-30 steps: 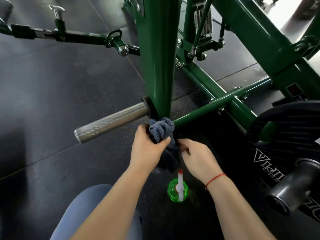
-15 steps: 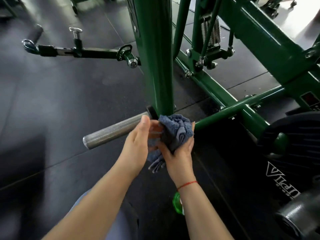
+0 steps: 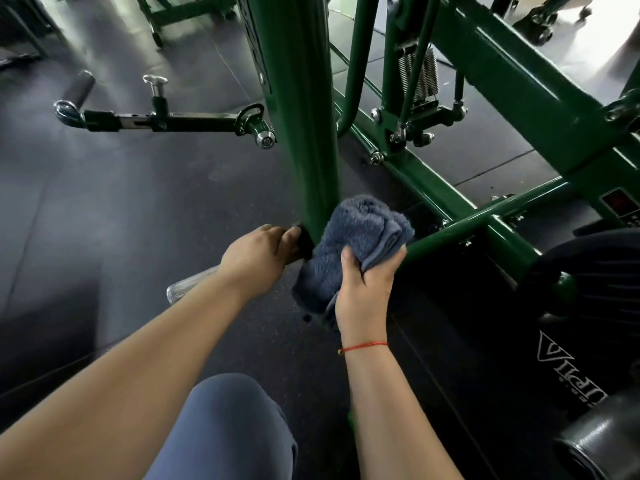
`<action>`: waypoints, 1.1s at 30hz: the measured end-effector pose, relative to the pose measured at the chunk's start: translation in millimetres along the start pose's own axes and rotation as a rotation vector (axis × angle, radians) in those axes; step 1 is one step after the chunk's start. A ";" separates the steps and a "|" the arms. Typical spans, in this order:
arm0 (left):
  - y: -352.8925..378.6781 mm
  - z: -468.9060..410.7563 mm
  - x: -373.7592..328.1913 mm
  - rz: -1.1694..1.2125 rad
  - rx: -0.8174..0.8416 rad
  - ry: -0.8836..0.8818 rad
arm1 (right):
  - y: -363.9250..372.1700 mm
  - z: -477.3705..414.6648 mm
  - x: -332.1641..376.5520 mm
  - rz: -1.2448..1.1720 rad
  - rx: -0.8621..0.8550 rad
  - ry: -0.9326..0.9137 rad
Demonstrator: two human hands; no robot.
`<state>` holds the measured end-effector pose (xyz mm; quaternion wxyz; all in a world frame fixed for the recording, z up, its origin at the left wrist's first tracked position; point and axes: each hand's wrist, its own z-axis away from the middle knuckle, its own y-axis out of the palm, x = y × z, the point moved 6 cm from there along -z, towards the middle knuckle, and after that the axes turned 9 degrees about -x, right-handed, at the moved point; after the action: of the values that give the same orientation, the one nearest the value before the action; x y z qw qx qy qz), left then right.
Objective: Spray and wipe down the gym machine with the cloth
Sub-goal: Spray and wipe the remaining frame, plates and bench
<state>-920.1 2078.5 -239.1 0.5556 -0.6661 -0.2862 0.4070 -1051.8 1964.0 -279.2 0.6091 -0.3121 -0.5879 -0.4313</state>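
Leftmost, at ten o'clock from the hands, a black adjustment arm point(image 3: 166, 121) with a pull pin is jutting from the upright post point(image 3: 304, 116) of the green gym machine point(image 3: 519, 81), above the dark rubber floor point(image 3: 104, 220). Lower, a knurled steel sleeve point(image 3: 187, 289) is showing its end at eight o'clock of the left hand point(image 3: 258, 261), with the rest hidden under the forearm. That hand is curling its fingers against the black collar point(image 3: 306, 242) at the foot of the post; I cannot tell whether it is actually gripping it. Just at three o'clock of the collar, the grey-blue cloth point(image 3: 360, 237) is pressing, bunched and folded, against the base of the post. The right hand point(image 3: 367, 289) is clasping the cloth from below, thumb on the near side and fingers wrapping its far edge, a red string point(image 3: 363, 347) circling the wrist. Farther toward one o'clock, a coil spring point(image 3: 419, 77) is hanging in the frame, and at three o'clock a black weight plate point(image 3: 588, 271) is sitting on its peg.
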 end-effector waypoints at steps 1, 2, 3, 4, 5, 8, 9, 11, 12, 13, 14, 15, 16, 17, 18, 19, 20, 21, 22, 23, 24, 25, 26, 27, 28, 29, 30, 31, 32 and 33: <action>1.6 -1.0 -1.4 -0.046 -0.015 0.011 | -2.4 -0.9 -13.1 0.031 0.006 0.024; 3.0 -2.0 -0.9 -0.107 -0.043 0.003 | -5.3 -4.4 -28.2 0.054 0.019 0.055; 4.3 -2.6 1.5 -0.162 -0.086 -0.036 | -8.0 -8.3 -42.5 0.072 0.035 0.096; 6.0 -2.5 4.2 -0.203 -0.131 -0.085 | -10.8 -11.3 -54.2 0.089 0.062 0.147; 7.4 -1.2 7.0 -0.221 -0.168 -0.132 | -13.3 -12.6 -61.7 0.101 0.091 0.202; 12.8 -5.5 5.9 -0.228 -0.173 -0.170 | -17.6 -16.7 -67.2 0.018 0.121 0.294; 12.7 -6.4 5.3 -0.238 -0.170 -0.158 | -15.8 -17.6 -62.0 -0.024 0.115 0.313; 11.7 -7.0 3.4 -0.267 -0.176 -0.122 | -12.2 -21.7 -43.9 -0.111 0.070 0.305; 11.9 -7.1 3.1 -0.288 -0.178 -0.103 | -9.3 -24.3 -31.9 -0.163 0.064 0.292; 12.9 -7.1 2.7 -0.309 -0.175 -0.087 | -6.0 -26.5 -19.3 -0.216 0.080 0.287; 13.7 -6.8 2.3 -0.327 -0.175 -0.073 | -2.8 -29.3 -7.6 -0.268 0.112 0.280; 14.8 -6.7 2.9 -0.335 -0.173 -0.071 | -0.5 -32.7 4.0 -0.312 0.146 0.266; 14.8 -6.8 3.5 -0.333 -0.175 -0.070 | 0.5 -36.4 12.2 -0.339 0.170 0.245; 14.6 -7.1 3.8 -0.332 -0.176 -0.073 | 1.6 -39.3 16.3 -0.366 0.186 0.229; 14.3 -7.5 4.1 -0.339 -0.176 -0.076 | 2.2 -40.8 15.6 -0.384 0.183 0.228; 15.3 -7.8 4.5 -0.355 -0.172 -0.073 | 2.6 -41.0 11.0 -0.403 0.174 0.238; 16.9 -8.4 4.6 -0.371 -0.166 -0.064 | 2.4 -40.7 1.4 -0.419 0.151 0.259; 18.1 -9.3 5.4 -0.382 -0.162 -0.059 | 2.2 -39.9 -9.9 -0.442 0.121 0.283; 19.0 -10.0 6.0 -0.384 -0.160 -0.059 | 0.2 -38.9 -22.8 -0.454 0.078 0.310; 19.4 -10.6 6.7 -0.377 -0.160 -0.065 | -1.6 -38.0 -35.2 -0.461 0.038 0.338; 19.3 -11.1 7.1 -0.364 -0.163 -0.072 | -3.6 -37.8 -47.7 -0.454 0.005 0.372; 18.8 -11.2 7.2 -0.348 -0.165 -0.080 | -4.5 -37.7 -59.8 -0.439 -0.012 0.413; 18.6 -11.1 6.7 -0.332 -0.165 -0.087 | -6.3 -38.8 -70.8 -0.404 -0.019 0.457; 18.4 -11.0 6.5 -0.321 -0.162 -0.092 | -8.4 -41.1 -80.8 -0.360 -0.019 0.496; 18.1 -11.1 6.5 -0.314 -0.161 -0.095 | -10.7 -45.1 -88.6 -0.306 -0.013 0.526; 18.1 -11.1 6.9 -0.311 -0.162 -0.100 | -12.4 -50.4 -95.3 -0.237 0.008 0.547; 18.6 -11.4 7.6 -0.314 -0.159 -0.107 | -13.2 -56.3 -100.6 -0.156 0.044 0.565; 19.1 -11.6 8.6 -0.315 -0.157 -0.117 | -12.7 -62.3 -106.4 -0.062 0.084 0.577; 19.1 -12.1 9.7 -0.313 -0.156 -0.128 | -11.2 -67.3 -110.6 0.037 0.117 0.587; 19.8 -12.8 10.7 -0.306 -0.153 -0.143 | -9.1 -71.9 -115.0 0.124 0.141 0.597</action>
<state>-905.1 2076.5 -260.1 0.5371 -0.6246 -0.4528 0.3410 -1020.5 1914.5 -401.9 0.8003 -0.1638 -0.3912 -0.4238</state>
